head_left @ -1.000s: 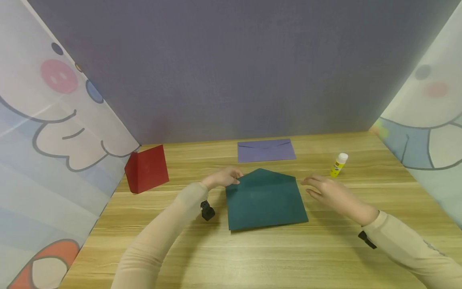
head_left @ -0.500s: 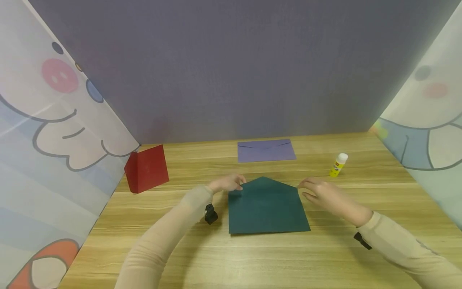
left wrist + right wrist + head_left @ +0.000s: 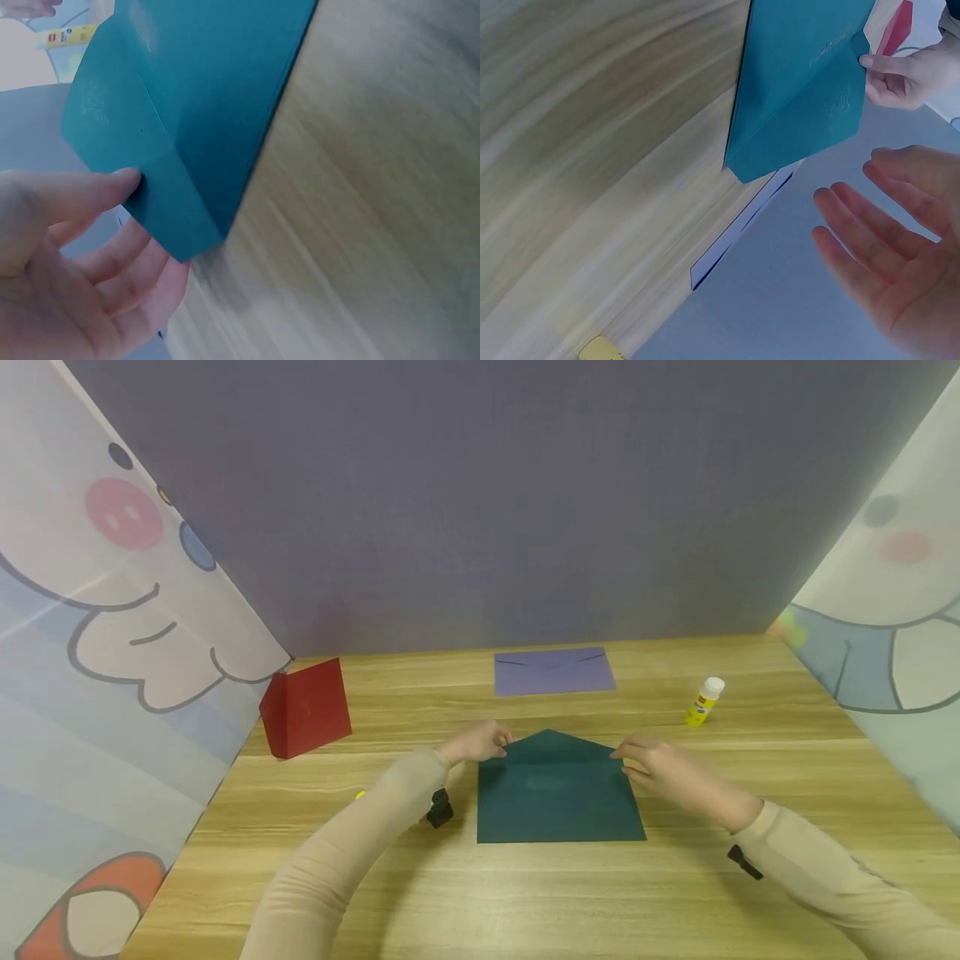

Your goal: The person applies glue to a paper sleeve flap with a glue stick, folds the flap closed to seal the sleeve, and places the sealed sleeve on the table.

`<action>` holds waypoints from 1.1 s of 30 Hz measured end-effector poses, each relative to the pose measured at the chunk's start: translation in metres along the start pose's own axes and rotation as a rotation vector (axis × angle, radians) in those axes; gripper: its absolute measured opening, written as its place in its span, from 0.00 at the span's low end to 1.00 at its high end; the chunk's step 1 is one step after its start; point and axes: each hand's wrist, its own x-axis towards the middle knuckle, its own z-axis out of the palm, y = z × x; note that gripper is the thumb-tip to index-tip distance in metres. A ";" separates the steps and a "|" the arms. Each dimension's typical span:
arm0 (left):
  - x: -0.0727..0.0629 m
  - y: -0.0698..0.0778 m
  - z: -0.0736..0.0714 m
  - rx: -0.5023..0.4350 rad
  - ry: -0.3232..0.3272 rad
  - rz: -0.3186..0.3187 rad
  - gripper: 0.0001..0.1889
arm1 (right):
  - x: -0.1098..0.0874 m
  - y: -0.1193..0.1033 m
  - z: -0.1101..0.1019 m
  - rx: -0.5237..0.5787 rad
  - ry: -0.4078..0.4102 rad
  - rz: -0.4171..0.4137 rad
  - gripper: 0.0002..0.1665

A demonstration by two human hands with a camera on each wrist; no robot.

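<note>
A dark green envelope (image 3: 558, 802) lies in the middle of the table, its pointed flap (image 3: 548, 743) spread toward the back. My left hand (image 3: 480, 742) pinches the flap's left edge, thumb on top and fingers beneath, as the left wrist view shows. Whitish smears mark the flap (image 3: 97, 109) in that view. My right hand (image 3: 656, 764) is at the envelope's right back corner. In the right wrist view its fingers (image 3: 859, 259) are loosely spread, with a gap between them and the paper and nothing held.
Behind the green envelope lies a purple envelope (image 3: 553, 672) near the grey back wall (image 3: 517, 510). A yellow glue stick (image 3: 704, 702) with a white cap stands at the right. Far left is a red envelope (image 3: 315, 710), flap raised. A small yellow thing (image 3: 360, 794) peeks out by the left sleeve.
The green envelope has slid toward me and straightened, my left hand moving with it. My right hand has come left to its corner. The small yellow thing now shows beside my left sleeve.
</note>
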 end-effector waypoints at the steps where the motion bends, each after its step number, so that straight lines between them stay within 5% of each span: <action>1: 0.000 0.001 0.000 0.018 0.010 0.001 0.12 | 0.000 -0.001 0.000 0.008 -0.017 0.014 0.12; 5: -0.002 0.007 0.000 0.113 0.097 0.028 0.09 | 0.001 -0.002 0.001 0.022 -0.068 0.043 0.12; 10: -0.009 0.015 -0.002 0.310 0.270 0.151 0.07 | 0.002 -0.001 0.005 0.032 -0.102 0.045 0.12; 12: -0.015 0.018 -0.003 0.359 0.292 0.188 0.06 | 0.003 -0.001 0.007 0.036 -0.114 0.043 0.12; 21: -0.038 0.023 0.012 0.526 0.203 0.252 0.05 | 0.008 -0.001 0.016 0.007 -0.149 0.001 0.13; 33: -0.041 0.016 0.032 0.679 0.151 0.269 0.12 | 0.010 0.005 0.032 0.016 -0.252 0.030 0.20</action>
